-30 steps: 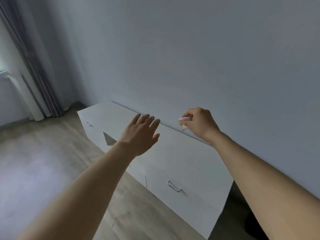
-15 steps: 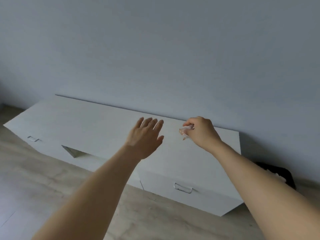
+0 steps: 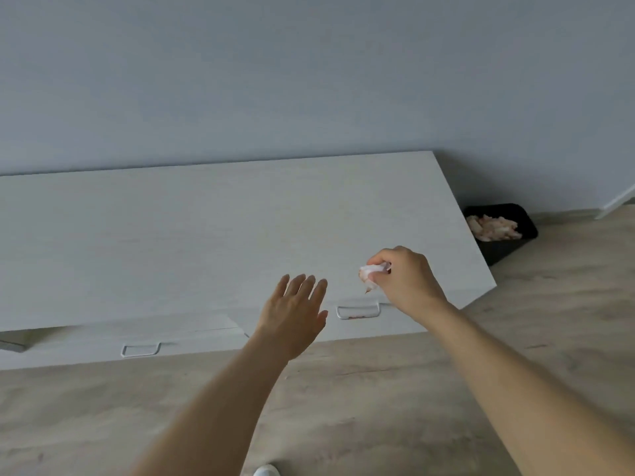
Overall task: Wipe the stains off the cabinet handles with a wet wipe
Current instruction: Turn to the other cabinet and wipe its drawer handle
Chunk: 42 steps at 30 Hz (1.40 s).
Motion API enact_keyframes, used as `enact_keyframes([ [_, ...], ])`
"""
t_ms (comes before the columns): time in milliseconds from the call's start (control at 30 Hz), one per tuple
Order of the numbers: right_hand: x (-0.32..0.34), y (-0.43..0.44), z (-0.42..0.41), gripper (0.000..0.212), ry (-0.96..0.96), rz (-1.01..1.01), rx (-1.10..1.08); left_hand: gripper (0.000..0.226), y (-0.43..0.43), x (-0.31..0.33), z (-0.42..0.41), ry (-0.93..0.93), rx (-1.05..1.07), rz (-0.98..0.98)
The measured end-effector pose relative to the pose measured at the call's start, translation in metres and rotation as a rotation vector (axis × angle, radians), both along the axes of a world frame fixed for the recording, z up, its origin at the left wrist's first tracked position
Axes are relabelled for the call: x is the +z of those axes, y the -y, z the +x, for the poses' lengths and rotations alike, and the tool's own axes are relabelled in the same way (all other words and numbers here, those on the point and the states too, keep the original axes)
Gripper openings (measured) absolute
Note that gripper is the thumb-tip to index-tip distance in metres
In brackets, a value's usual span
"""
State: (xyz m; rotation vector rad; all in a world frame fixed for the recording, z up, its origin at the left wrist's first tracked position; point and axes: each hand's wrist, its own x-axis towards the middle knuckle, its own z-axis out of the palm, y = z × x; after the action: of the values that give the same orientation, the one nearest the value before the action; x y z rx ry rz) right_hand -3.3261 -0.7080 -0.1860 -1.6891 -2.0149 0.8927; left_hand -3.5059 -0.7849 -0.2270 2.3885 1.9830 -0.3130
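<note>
A low white cabinet [image 3: 206,228] runs along the wall. Its right drawer carries a white handle [image 3: 358,311] with a reddish stain along its lower bar. A second handle [image 3: 141,350] sits on the drawer to the left. My right hand [image 3: 405,280] hovers just above and right of the stained handle, pinching a crumpled white wet wipe [image 3: 371,272] with a brownish mark. My left hand [image 3: 295,314] is held flat with fingers apart, just left of that handle, holding nothing.
A black bin [image 3: 515,247] holding used wipes stands on the floor at the cabinet's right end. Pale wood floor [image 3: 378,389] stretches in front. At the far left an open compartment [image 3: 20,341] shows. A white shoe tip [image 3: 266,471] is at the bottom edge.
My view has swung right and down, bringing the cabinet front, both handles and the bin into sight. Both hands have dropped toward the right drawer's handle.
</note>
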Motion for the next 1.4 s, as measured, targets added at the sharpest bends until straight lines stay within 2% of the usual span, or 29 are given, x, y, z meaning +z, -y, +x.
enact_keyframes([
  [167,-0.115,0.012,0.038,0.011,0.031,-0.003,0.029,0.06,0.005,-0.123,0.024,-0.027,-0.028,0.009],
  [267,-0.176,0.008,0.053,0.013,-0.04,0.077,-0.026,0.065,-0.005,-0.187,0.028,0.004,-0.082,0.3],
  [400,-0.231,0.007,0.06,0.021,-0.266,0.203,-0.009,0.064,-0.024,-0.261,0.02,0.024,-0.108,0.711],
  [533,-0.275,0.004,0.065,0.03,-0.454,0.375,-0.034,0.063,-0.056,-0.31,0.016,0.032,-0.117,0.97],
  [667,-0.297,-0.005,0.065,0.024,-0.621,0.471,-0.049,0.06,-0.077,-0.33,0.016,0.069,-0.142,1.172],
  [833,-0.302,-0.001,0.065,0.022,-0.725,0.494,-0.078,0.055,-0.079,-0.332,0.017,0.113,-0.154,1.219],
  [1033,-0.311,0.01,0.072,0.03,-0.676,0.503,-0.121,0.053,-0.084,-0.332,0.02,0.234,-0.128,1.303],
  [1200,-0.318,0.004,0.062,0.026,-0.591,0.568,-0.137,0.052,-0.092,-0.337,0.028,0.318,-0.13,1.377],
  [1400,-0.325,-0.001,0.048,0.02,-0.794,0.7,-0.193,0.051,-0.091,-0.337,0.021,0.325,-0.218,1.376],
])
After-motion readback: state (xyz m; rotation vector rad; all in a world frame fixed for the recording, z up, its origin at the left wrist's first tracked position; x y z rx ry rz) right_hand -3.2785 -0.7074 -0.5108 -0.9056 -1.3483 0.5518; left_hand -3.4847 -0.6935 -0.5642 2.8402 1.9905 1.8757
